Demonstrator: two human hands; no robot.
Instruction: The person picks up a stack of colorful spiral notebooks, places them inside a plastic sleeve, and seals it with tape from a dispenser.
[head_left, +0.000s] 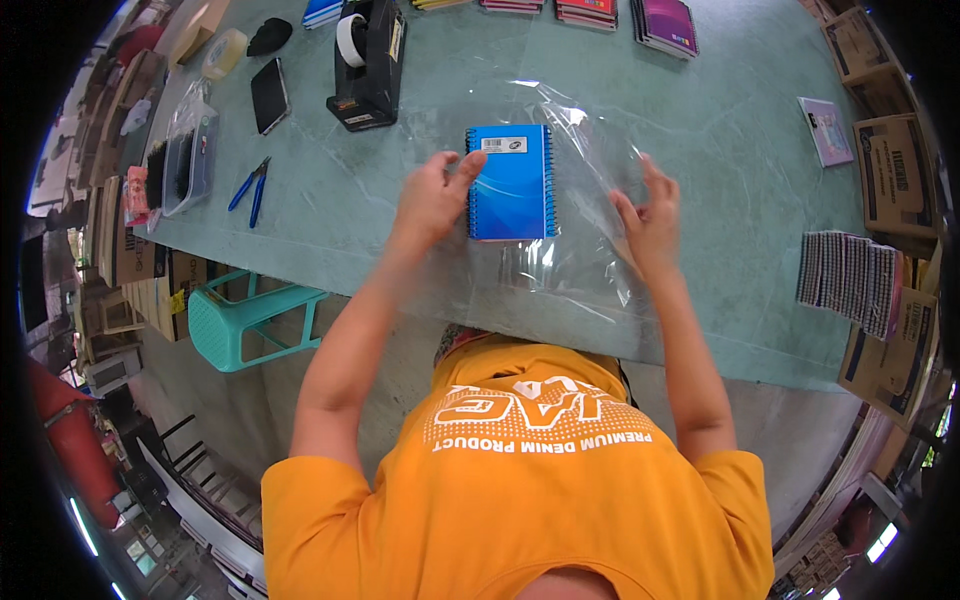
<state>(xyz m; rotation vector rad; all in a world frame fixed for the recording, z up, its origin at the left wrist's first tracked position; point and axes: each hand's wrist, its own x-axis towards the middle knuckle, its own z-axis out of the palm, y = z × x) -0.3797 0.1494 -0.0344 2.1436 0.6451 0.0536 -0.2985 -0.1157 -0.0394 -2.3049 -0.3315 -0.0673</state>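
A blue spiral notebook (510, 190), with a barcode label near its top, lies on a large sheet of clear plastic film (585, 255) on the table. Wire coils show along both its sides, so more than one may be stacked. My left hand (432, 198) is at the notebook's upper left edge, thumb over the cover and fingers curled beside it. To the right, my right hand (652, 218) has the film's raised right side between thumb and fingers. Folds and glare in the film make its exact edges hard to follow.
Beyond the notebook stands a black tape dispenser (368, 70). A phone (269, 96), blue-handled pliers (250, 192), a tape roll (225, 54) and a clear plastic bin (192, 160) are left. Notebook stacks (850, 280) and cartons (895, 175) line the right; a green stool (245, 315) stands below.
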